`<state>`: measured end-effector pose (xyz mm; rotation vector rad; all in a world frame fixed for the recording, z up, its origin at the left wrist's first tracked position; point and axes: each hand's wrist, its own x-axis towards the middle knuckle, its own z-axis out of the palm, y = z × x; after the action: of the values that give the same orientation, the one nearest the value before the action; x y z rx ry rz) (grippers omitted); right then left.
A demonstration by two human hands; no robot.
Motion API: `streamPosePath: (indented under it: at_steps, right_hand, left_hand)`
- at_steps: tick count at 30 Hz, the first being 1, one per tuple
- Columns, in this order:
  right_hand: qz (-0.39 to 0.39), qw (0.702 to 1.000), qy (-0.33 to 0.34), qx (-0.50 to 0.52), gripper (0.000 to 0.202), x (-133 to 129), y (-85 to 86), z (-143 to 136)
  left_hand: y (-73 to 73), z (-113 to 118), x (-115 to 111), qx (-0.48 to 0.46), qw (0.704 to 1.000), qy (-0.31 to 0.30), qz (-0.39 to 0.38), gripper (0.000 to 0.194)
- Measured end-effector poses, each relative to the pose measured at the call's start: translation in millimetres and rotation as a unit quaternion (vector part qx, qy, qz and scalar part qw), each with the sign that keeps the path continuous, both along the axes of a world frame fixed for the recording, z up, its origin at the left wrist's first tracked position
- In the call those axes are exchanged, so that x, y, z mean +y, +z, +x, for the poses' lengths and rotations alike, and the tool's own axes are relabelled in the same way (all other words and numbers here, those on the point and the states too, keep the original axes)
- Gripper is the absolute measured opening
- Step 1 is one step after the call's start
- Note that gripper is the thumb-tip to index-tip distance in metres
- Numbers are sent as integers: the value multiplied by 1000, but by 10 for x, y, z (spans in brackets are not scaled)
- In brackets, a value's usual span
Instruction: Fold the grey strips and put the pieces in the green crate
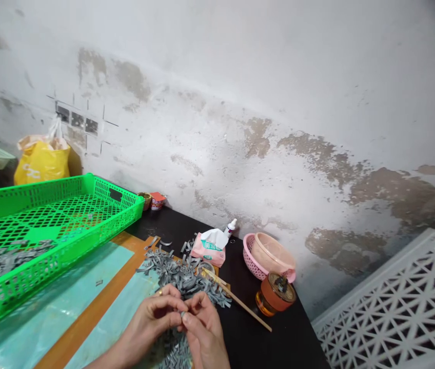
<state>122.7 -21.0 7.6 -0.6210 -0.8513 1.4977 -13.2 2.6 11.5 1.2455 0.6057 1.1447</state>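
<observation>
My left hand (162, 313) and my right hand (204, 330) meet fingertip to fingertip at the bottom centre. Between them they pinch a small grey piece (183, 314), mostly covered by the fingers. A ring shows on my left hand. Behind and below the hands lies a loose heap of grey strips (177, 271) on the table. A thin wooden stick (246, 307) runs from the heap toward the lower right.
At left, a green crate (119, 223) holds many grey pieces. Beyond the heap stand a pink tissue pack (209, 251) and a white bottle (231, 227). Pink baskets (273, 253) and an amber jar (275, 294) are at right, near a grey lattice crate (398, 307).
</observation>
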Motion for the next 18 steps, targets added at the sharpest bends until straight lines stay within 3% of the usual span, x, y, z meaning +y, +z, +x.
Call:
streamPosePath:
  at_steps: [4, 13, 18]
  right_hand:
    - [-15, 1000, 17, -8, 34, -10, 53, 19]
    - [-18, 999, 34, -20, 42, 34, 8, 28]
    - [11, 998, -2, -56, 41, 97, -28, 96]
  left_hand:
    - [79, -38, -40, 42, 999, 13, 28, 31]
    - [44, -76, -22, 110, 991, 24, 67, 30]
    - [41, -108, 30, 119, 986, 88, 78, 21]
